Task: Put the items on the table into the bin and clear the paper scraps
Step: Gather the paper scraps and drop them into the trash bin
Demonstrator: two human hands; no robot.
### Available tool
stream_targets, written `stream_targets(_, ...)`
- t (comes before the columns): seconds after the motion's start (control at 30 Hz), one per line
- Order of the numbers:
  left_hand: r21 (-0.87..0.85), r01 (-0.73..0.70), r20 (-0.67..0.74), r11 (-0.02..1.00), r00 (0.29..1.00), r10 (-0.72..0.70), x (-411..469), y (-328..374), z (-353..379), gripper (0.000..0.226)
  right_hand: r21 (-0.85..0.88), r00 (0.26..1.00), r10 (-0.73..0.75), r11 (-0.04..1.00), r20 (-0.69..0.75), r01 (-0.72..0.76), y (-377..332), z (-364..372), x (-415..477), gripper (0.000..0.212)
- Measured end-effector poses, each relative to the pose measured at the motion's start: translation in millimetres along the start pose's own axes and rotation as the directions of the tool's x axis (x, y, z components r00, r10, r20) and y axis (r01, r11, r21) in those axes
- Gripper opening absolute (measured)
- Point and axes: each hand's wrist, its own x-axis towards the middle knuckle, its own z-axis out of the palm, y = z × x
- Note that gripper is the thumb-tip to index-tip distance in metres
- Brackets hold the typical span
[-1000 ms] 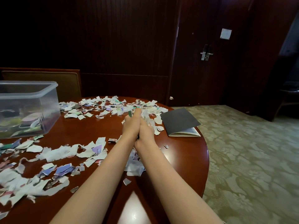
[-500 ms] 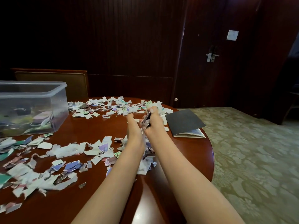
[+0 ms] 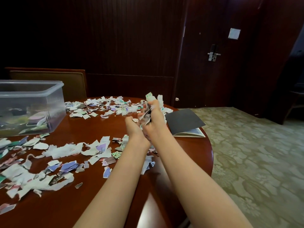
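Above the middle of a round, glossy reddish-brown wooden table, a person's two bare hands meet. Their forearms reach in from the near edge. The right hand is closed round a crumpled handful of torn paper, which sticks up out of the fist, lifted clear of the table. The left hand is pressed against the right one, thumb uppermost. Its fingers are hidden behind the paper, so it cannot be told whether it grips as well.

Loose paper scraps, white with patches of purple, green and pink, litter the table. One band runs along the far edge. A wider spread covers the left half, from beneath the forearms out to the near left edge, and a few pieces lie directly under the wrists.

At the left edge stands a clear rectangular plastic bin, open at the top. Blurred shapes show through its wall, some pale and some dark, but they cannot be made out. Scraps lie just beside its base.

At the right edge, just beside the right hand, lies a thin dark grey notebook, closed and flat, with its pale page edges facing the near side.

Beyond the far left edge is a chair with a tan padded back. Past the table to the right is a pale green patterned carpet.
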Motion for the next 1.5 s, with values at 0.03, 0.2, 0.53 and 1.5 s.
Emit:
stream_targets(0.03, 0.045, 0.046, -0.019, 0.998, 0.999, -0.046, 0, -3, -1, 0.05, 0.005, 1.0, 0.001, 1.0, 0.011, -0.002, -5, 2, 2, 0.009)
stream_targets(0.2, 0.057, 0.201, -0.035, 0.978, 0.979, -0.199, -5, -15, -6, 0.046, 0.082, 0.996, -0.036, 0.996, 0.076, 0.03, -32, 8, -2, 0.021)
stream_targets(0.53, -0.271, 0.114, 0.168, 0.956, 0.983, -0.07, -10, -25, 16, 0.038, -0.113, 0.979, -0.203, 0.973, -0.001, 0.201, -36, -19, -17, 0.004)
stream_targets(1.5, 0.218, -0.116, 0.295, 0.969, 0.954, 0.048, 3, -195, 80, 0.018, -0.486, 0.789, -0.599, 0.736, -0.141, 0.471, -83, -195, -58, 0.032)
